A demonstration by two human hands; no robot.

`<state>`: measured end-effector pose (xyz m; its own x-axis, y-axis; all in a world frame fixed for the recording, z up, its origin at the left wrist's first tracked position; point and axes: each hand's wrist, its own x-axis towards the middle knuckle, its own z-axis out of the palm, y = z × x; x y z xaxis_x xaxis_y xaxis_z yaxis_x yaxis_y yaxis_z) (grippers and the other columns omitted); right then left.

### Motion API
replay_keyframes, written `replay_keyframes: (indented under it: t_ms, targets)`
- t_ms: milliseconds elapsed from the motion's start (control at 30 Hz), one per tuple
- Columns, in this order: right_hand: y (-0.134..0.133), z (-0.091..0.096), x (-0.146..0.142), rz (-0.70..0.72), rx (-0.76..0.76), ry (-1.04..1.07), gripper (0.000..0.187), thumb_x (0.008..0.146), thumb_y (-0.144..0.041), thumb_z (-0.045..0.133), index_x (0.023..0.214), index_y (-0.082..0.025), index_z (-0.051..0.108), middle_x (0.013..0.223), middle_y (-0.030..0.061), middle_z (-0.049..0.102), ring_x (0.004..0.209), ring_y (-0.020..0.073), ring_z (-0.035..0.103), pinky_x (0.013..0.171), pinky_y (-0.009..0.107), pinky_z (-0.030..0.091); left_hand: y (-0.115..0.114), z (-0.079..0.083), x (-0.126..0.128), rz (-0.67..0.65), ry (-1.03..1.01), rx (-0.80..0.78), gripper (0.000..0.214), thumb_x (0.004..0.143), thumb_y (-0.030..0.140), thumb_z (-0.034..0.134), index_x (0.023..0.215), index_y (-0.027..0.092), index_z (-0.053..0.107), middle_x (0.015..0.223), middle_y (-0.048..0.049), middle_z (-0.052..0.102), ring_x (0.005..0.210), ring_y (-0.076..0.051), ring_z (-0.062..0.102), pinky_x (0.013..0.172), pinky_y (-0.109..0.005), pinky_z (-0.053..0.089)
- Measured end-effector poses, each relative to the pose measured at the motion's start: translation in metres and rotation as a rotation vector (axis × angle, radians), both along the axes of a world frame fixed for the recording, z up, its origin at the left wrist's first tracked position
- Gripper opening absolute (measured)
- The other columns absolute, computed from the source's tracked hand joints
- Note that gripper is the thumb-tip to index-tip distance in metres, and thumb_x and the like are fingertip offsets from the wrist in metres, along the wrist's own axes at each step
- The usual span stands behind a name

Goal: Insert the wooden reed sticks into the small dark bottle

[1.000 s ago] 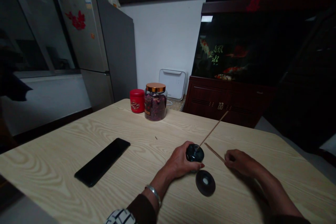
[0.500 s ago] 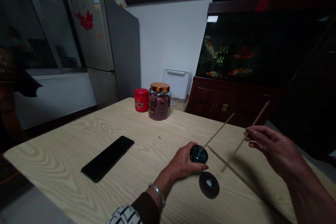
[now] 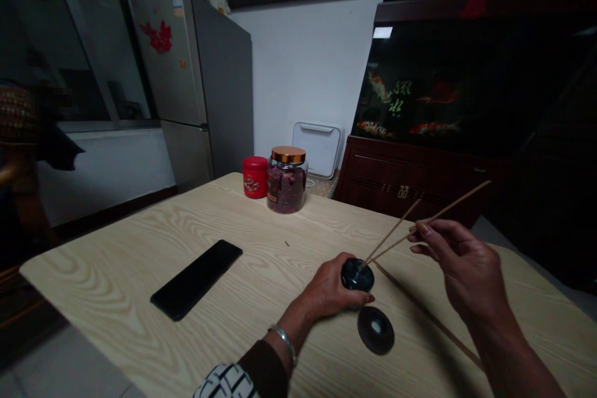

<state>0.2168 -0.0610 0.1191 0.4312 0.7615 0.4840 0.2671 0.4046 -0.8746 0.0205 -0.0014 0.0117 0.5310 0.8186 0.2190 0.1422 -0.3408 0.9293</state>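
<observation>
My left hand (image 3: 333, 283) is wrapped round a small dark glass bottle (image 3: 358, 275) on the table. One thin wooden stick (image 3: 394, 230) leans out of the bottle's mouth, up and to the right. Between thumb and fingertips, my right hand (image 3: 459, 252) pinches a second thin wooden stick (image 3: 459, 201), slanted so its lower end is at the bottle's mouth. Whether that end is inside, I cannot tell. A long thin brown strip, seemingly another stick (image 3: 433, 320), lies on the table to the right. Just below the bottle is a dark round disc (image 3: 375, 339) with a pale centre.
On the pale wooden table (image 3: 261, 317) a black phone (image 3: 198, 278) lies at the left. A red canister (image 3: 255, 177) and a glass jar (image 3: 286, 183) with a copper-coloured lid stand near the far edge. Behind are a fridge (image 3: 228, 81) and a fish tank (image 3: 420, 87).
My right hand has moved left and tilted its stick, bringing the lower end from over the table to the bottle's mouth. My left hand still holds the bottle. The view has shifted slightly.
</observation>
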Motion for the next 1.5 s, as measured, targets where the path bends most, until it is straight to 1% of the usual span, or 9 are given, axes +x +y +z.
replay_keyframes:
  t_ms: [233,400,500,600,667,800,1000,1333,1500]
  targets:
    - [0.009,-0.020,-0.012,0.256,-0.266,-0.260,0.031,0.083,-0.050,0.067,0.087,-0.019,0.066,0.087,0.0047,0.068,0.078,0.0190,0.066,0.069,0.033,0.058,-0.001,0.002,0.000,0.010,0.011,0.018,0.064,0.060,0.042,0.086,0.115,0.021,0.060,0.098,-0.0022,0.068,0.088,-0.020,0.061,0.073,-0.026,0.045]
    - [0.007,-0.017,0.017,0.361,-0.498,-0.433,0.035,0.087,-0.053,0.057,0.096,-0.020,0.063,0.088,0.0055,0.068,0.080,0.0205,0.065,0.068,0.032,0.054,-0.001,0.002,0.000,0.008,0.014,0.007,0.065,0.060,0.042,0.086,0.115,0.020,0.061,0.099,-0.0033,0.068,0.088,-0.019,0.061,0.072,-0.026,0.045]
    - [0.007,-0.025,0.048,0.266,-0.639,-0.723,0.024,0.087,-0.043,0.055,0.085,-0.021,0.064,0.083,0.0054,0.068,0.076,0.0200,0.063,0.066,0.031,0.049,-0.001,0.003,0.000,0.002,0.010,0.013,0.064,0.059,0.041,0.087,0.113,0.019,0.062,0.099,-0.0034,0.068,0.088,-0.020,0.061,0.073,-0.026,0.045]
    - [0.011,-0.049,0.073,0.093,-0.817,-1.021,0.010,0.079,-0.029,0.059,0.075,-0.021,0.064,0.079,0.0052,0.069,0.073,0.0196,0.061,0.063,0.030,0.041,-0.001,0.003,0.000,-0.001,0.006,0.008,0.063,0.060,0.041,0.086,0.113,0.019,0.062,0.097,-0.0031,0.068,0.088,-0.020,0.061,0.073,-0.026,0.045]
    - [0.014,-0.067,0.082,0.053,-0.901,-1.096,0.005,0.075,-0.025,0.062,0.076,-0.022,0.066,0.082,0.0052,0.070,0.074,0.0208,0.061,0.062,0.030,0.037,-0.001,0.003,0.000,-0.006,0.002,-0.005,0.064,0.060,0.040,0.086,0.115,0.019,0.061,0.097,-0.0031,0.068,0.087,-0.019,0.061,0.073,-0.026,0.045]
    - [0.017,-0.089,0.088,0.076,-0.900,-1.111,0.004,0.073,-0.021,0.062,0.075,-0.023,0.065,0.083,0.0065,0.071,0.077,0.0231,0.062,0.061,0.031,0.035,-0.001,0.002,0.000,-0.007,0.003,-0.010,0.066,0.060,0.040,0.087,0.116,0.018,0.061,0.098,-0.0036,0.067,0.088,-0.020,0.061,0.073,-0.026,0.045]
    - [0.019,-0.091,0.089,0.107,-0.889,-1.088,0.007,0.075,-0.019,0.058,0.072,-0.022,0.064,0.080,0.0052,0.069,0.072,0.0198,0.060,0.061,0.029,0.035,0.000,0.002,0.001,-0.001,0.002,-0.004,0.067,0.059,0.041,0.087,0.117,0.018,0.060,0.098,-0.0040,0.067,0.088,-0.020,0.061,0.073,-0.026,0.045]
    - [0.016,-0.082,0.084,0.132,-0.868,-1.037,0.009,0.075,-0.019,0.058,0.072,-0.021,0.066,0.079,0.0044,0.070,0.073,0.0181,0.060,0.063,0.026,0.037,-0.001,0.001,0.002,-0.008,-0.006,-0.004,0.063,0.060,0.040,0.086,0.114,0.018,0.061,0.095,-0.0020,0.067,0.085,-0.018,0.059,0.071,-0.025,0.044]
    - [0.011,-0.055,0.084,0.136,-0.727,-0.947,0.011,0.077,-0.023,0.058,0.068,-0.020,0.062,0.069,0.0028,0.066,0.066,0.0177,0.057,0.061,0.028,0.040,-0.001,0.002,0.001,-0.010,-0.006,-0.010,0.064,0.060,0.040,0.086,0.114,0.018,0.061,0.096,-0.0031,0.068,0.086,-0.019,0.060,0.071,-0.025,0.045]
